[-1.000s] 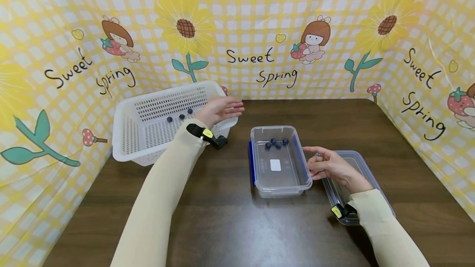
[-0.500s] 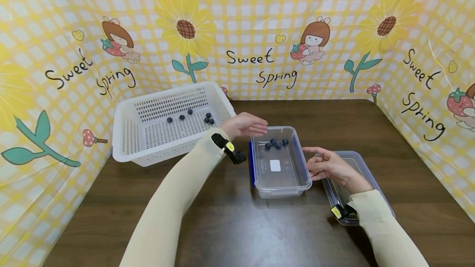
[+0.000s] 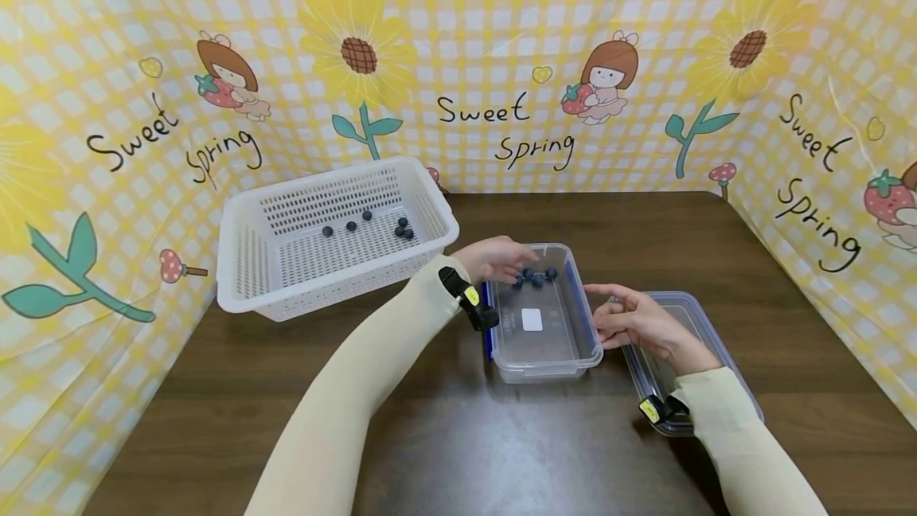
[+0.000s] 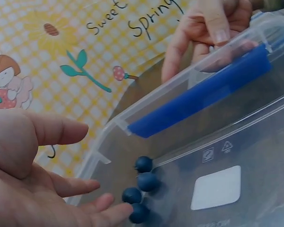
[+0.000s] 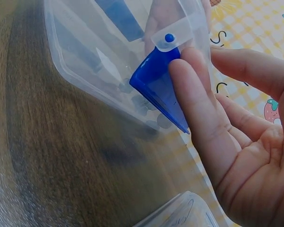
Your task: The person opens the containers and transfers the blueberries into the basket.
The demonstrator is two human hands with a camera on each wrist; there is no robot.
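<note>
Four-sided and clear, a plastic box (image 3: 512, 341) with blue clips stands mid-table, holding several blueberries (image 3: 537, 280) at its far end. My left hand (image 3: 497, 259) reaches over the box's far left corner. Its fingers are spread in the left wrist view, close to the blueberries (image 4: 146, 182), with nothing seen in its grasp. My right hand (image 3: 637, 325) is at the box's right side. In the right wrist view its fingertips touch the dropped blue clip (image 5: 156, 80), without being wrapped round the box.
A white perforated basket (image 3: 308, 293) at the back left holds several blueberries (image 3: 351, 226). The clear lid (image 3: 698, 333) lies right of the box, partly under the right forearm. A checked cloth (image 3: 458, 22) hangs behind the dark wooden table (image 3: 430, 436).
My left hand has come from the basket's right end rightward to the box, uncovering three blueberries in the basket. My right hand and the box have stayed in place.
</note>
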